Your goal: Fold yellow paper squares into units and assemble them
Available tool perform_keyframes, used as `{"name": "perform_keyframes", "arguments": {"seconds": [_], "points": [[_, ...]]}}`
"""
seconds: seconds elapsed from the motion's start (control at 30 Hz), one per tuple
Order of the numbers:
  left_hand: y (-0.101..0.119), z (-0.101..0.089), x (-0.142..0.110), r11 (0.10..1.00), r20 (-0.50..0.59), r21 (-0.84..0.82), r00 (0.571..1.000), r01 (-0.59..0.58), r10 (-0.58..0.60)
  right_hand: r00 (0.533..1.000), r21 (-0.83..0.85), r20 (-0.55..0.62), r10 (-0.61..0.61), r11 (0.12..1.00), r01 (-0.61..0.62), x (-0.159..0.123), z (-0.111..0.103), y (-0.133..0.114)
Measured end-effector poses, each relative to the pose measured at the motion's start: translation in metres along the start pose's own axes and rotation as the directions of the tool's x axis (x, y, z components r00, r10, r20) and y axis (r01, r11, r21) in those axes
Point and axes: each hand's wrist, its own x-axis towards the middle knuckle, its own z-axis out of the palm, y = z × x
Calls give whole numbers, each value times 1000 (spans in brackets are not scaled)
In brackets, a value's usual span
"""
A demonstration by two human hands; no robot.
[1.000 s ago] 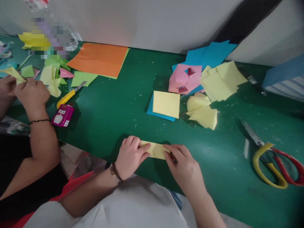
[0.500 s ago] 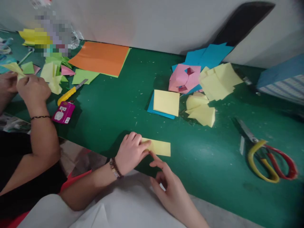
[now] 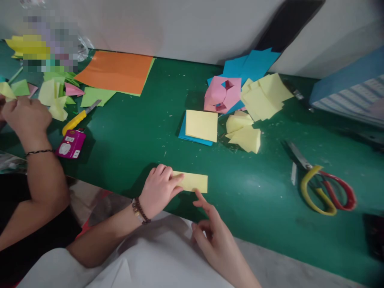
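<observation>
A pale yellow strip of folded paper [image 3: 193,182] lies flat near the table's front edge. My left hand [image 3: 159,187] holds its left end down, the index finger on top and the thumb at the lower edge. At the strip's lower edge, right of the middle, rests the outstretched index fingertip of my right hand [image 3: 213,226]; its other fingers are loosely curled and hold nothing. Beyond the strip sits a stack of pale yellow paper [image 3: 201,125] over blue paper [image 3: 183,134]. Folded yellow pieces [image 3: 246,134] lie right of that stack.
Scissors [image 3: 312,176] with yellow and red handles lie on the right. Farther back are a pink folded paper shape [image 3: 220,94], loose yellow sheets [image 3: 265,98] and orange sheets [image 3: 117,72]. At left, a yellow cutter [image 3: 76,120] and magenta box [image 3: 71,144] lie beside a co-worker's hand [image 3: 28,118].
My right index fingertip has slid rightward along the strip's lower edge, away from my left hand. The left hand keeps its place on the paper. The whole view has shifted slightly.
</observation>
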Motion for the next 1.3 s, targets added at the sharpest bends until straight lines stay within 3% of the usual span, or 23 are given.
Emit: {"name": "perform_keyframes", "arguments": {"seconds": [0.23,0.33,0.4,0.47,0.57,0.8,1.03,1.3], "points": [[-1,1,0,1000,-13,-8,1000,-12,12,992,12,-111,53,999,-52,-16,-14,11],[0,3,-1,1000,-19,-11,1000,-6,6,957,-159,-279,-76,987,32,-9,-27,9],[0,3,-2,1000,-17,-4,1000,-3,3,889,-371,-374,-265,921,119,6,-32,4],[1,3,-2,1000,-11,-1,1000,-2,2,808,-559,-349,-475,798,227,26,-30,-1],[1,0,-2,1000,12,-9,1000,0,0,751,-693,-220,-623,641,329,53,-16,-3],[-14,-19,11,991,193,48,974,-129,117,726,-865,-100,-681,420,276,64,5,11],[-19,-28,20,982,319,66,936,-178,148,698,-893,-92,-710,369,257,70,21,2],[-23,-26,21,984,306,19,939,-175,160,718,-870,-122,-685,422,254,83,43,-7]]}}
